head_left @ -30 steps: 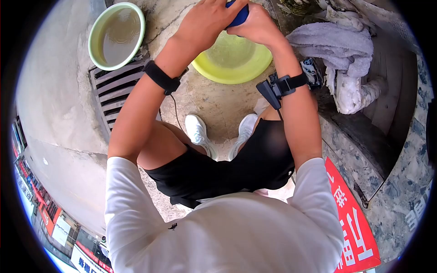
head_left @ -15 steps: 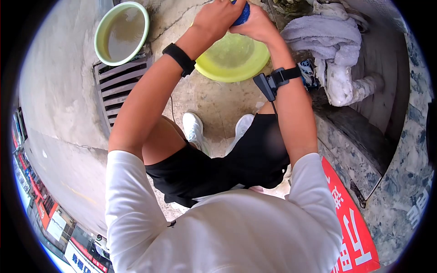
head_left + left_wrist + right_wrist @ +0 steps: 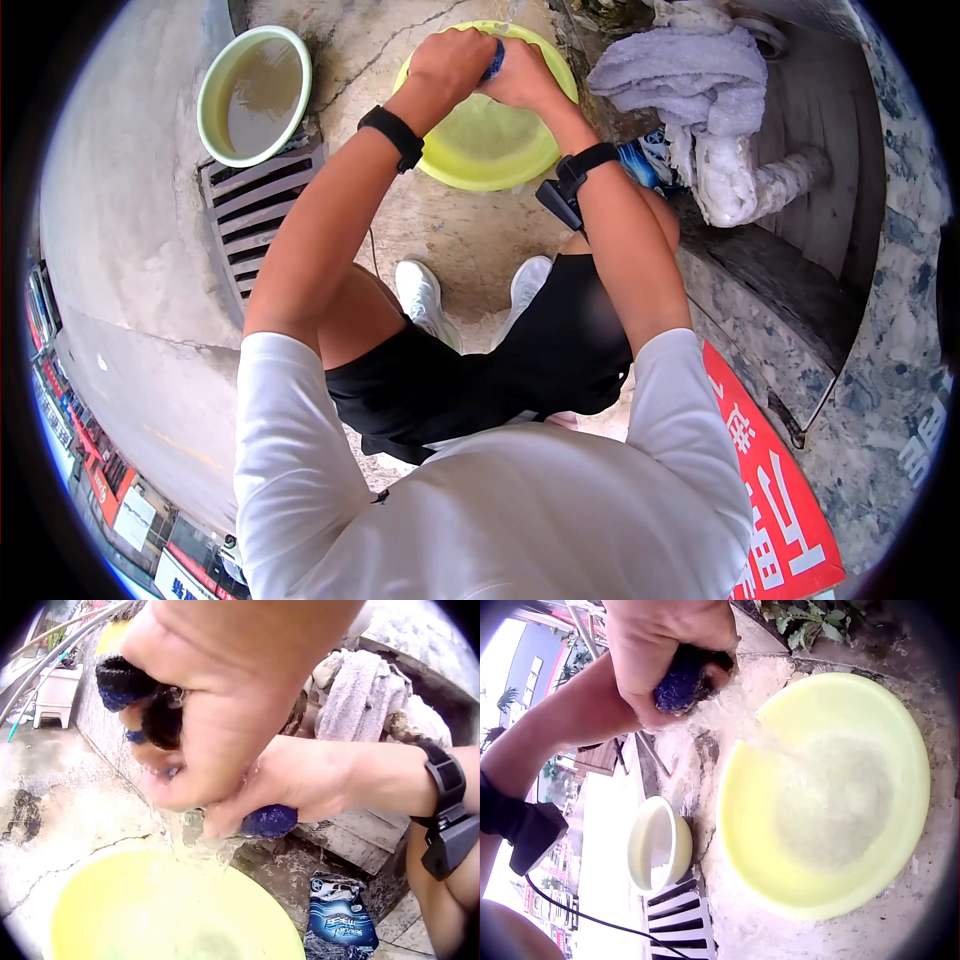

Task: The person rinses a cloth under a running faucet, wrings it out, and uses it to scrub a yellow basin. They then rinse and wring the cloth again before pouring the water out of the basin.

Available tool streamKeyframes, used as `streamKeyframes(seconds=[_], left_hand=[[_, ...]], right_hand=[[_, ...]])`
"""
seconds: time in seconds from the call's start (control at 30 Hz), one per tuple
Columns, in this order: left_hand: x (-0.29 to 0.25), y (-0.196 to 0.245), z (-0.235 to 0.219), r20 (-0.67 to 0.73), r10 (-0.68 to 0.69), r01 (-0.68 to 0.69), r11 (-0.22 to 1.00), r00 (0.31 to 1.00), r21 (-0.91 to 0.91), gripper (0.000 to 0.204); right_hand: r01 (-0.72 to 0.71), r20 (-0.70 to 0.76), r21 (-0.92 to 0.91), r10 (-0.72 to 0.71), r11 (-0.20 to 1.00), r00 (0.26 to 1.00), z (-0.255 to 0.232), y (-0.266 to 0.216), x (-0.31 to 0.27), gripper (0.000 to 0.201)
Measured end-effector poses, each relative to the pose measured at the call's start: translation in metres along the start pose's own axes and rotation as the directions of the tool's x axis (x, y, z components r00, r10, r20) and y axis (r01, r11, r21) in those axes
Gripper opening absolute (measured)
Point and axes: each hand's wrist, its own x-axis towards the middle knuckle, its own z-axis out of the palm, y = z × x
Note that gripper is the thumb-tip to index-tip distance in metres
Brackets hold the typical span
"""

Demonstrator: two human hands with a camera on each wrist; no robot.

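Two hands, left hand (image 3: 452,64) and right hand (image 3: 522,76), grip one blue cloth (image 3: 493,61) above yellow basin (image 3: 490,150), water (image 3: 739,724) pouring | two basins: pale green basin (image 3: 203,110) in head view, not left wrist | one towel (image 3: 690,75)

White T-shirt (image 3: 540,500), black shorts (image 3: 480,385), white shoes (image 3: 420,290), black wrist straps (image 3: 393,136).

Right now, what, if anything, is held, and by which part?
A wet blue bundle, gripped round its body by the left hand and right hand; ends unclear.
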Motion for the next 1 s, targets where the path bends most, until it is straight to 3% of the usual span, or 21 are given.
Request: streamKeyframes(seconds=[0.07,0.2,0.27,0.3,0.4,0.43,0.53,0.57,0.63,0.67,0.7,0.73,0.77,0.8,0.87,0.9,0.93,0.97,1.0], left_hand=[[0.000,0.000,0.002,0.036,-0.012,0.013,0.999,0.999,-0.032,0.018],[0.005,-0.005,0.007,0.074,-0.048,0.055,0.993,0.996,-0.108,0.023],[0.011,-0.007,0.004,0.024,-0.065,0.068,0.987,0.998,-0.147,0.027],[0.014,-0.009,0.002,0.000,-0.077,0.076,0.983,0.997,-0.169,0.030],[0.016,-0.012,-0.005,-0.204,-0.182,0.101,0.931,0.962,-0.351,0.043],[0.020,-0.019,0.001,-0.188,-0.174,0.065,0.876,0.967,-0.478,0.054],[0.015,-0.021,-0.003,-0.377,-0.140,-0.245,0.552,0.915,-0.797,0.047],[0.014,-0.021,-0.011,-0.213,-0.121,-0.159,0.355,0.969,-0.921,0.049],[0.010,-0.021,-0.028,0.102,0.026,0.104,-0.060,0.994,-0.993,0.051],[0.010,-0.017,-0.030,0.111,0.020,0.112,-0.081,0.994,-0.990,0.055],[0.013,-0.010,-0.031,0.120,0.014,0.121,-0.102,0.993,-0.987,0.060],[0.012,-0.005,-0.033,0.130,0.008,0.130,-0.123,0.991,-0.984,0.064],[0.006,-0.002,-0.039,0.149,-0.046,0.144,-0.098,0.988,-0.985,0.085],[0.009,-0.004,-0.026,0.048,-0.037,0.046,-0.063,0.998,-0.997,0.091],[0.012,-0.009,-0.004,-0.154,-0.006,-0.154,0.004,0.988,-0.988,0.104],[0.010,-0.015,-0.006,0.016,0.032,0.016,0.013,0.999,-1.000,0.111],[0.012,-0.020,-0.003,-0.101,0.048,-0.108,0.153,0.994,-0.982,0.108],[0.016,-0.026,0.003,-0.211,0.082,-0.225,0.286,0.974,-0.931,0.106],[0.019,-0.032,0.010,-0.312,0.132,-0.339,0.410,0.941,-0.847,0.104]], right_hand=[[-0.059,0.029,-0.019,0.060,0.998,0.998,0.005,0.004,0.001,0.041],[-0.019,-0.012,-0.097,0.018,0.995,1.000,0.007,0.006,0.003,0.040],[0.048,-0.049,-0.029,-0.049,0.998,0.998,-0.009,-0.002,0.000,0.039],[0.004,-0.079,-0.026,-0.007,1.000,0.997,-0.014,-0.004,0.003,0.041],[0.054,-0.228,0.059,-0.039,0.997,0.973,-0.030,-0.011,0.005,0.050],[0.095,-0.298,0.144,-0.048,0.985,0.953,-0.031,-0.012,0.005,0.059],[0.302,-0.474,0.494,-0.038,0.815,0.880,-0.014,0.004,0.022,0.075],[0.003,-0.211,0.652,0.177,0.758,0.961,-0.025,-0.003,0.017,0.079],[0.022,-0.210,0.789,0.236,0.614,0.949,-0.020,-0.001,0.021,0.071],[0.036,-0.206,0.846,0.264,0.532,0.942,-0.023,-0.016,0.019,0.067],[-0.143,-0.038,0.892,0.388,0.428,0.921,-0.029,-0.028,0.011,0.041],[-0.105,0.025,0.959,0.290,0.265,0.957,-0.025,-0.020,0.013,0.035],[-0.085,0.068,0.992,0.179,0.088,0.981,-0.020,-0.009,0.014,0.031],[-0.084,0.089,0.992,0.059,-0.091,0.994,-0.015,0.002,0.017,0.030],[-0.094,0.094,0.996,0.050,0.007,0.994,-0.021,-0.019,0.006,0.037],[-0.102,0.100,0.995,0.055,0.023,0.993,-0.018,-0.017,0.005,0.038],[-0.111,0.108,0.993,0.061,0.040,0.992,-0.013,-0.013,0.003,0.040],[0.097,-0.114,0.961,0.051,0.259,0.992,-0.002,-0.017,0.003,0.049],[0.027,-0.039,0.969,0.044,0.246,0.998,-0.005,-0.014,0.004,0.050]])
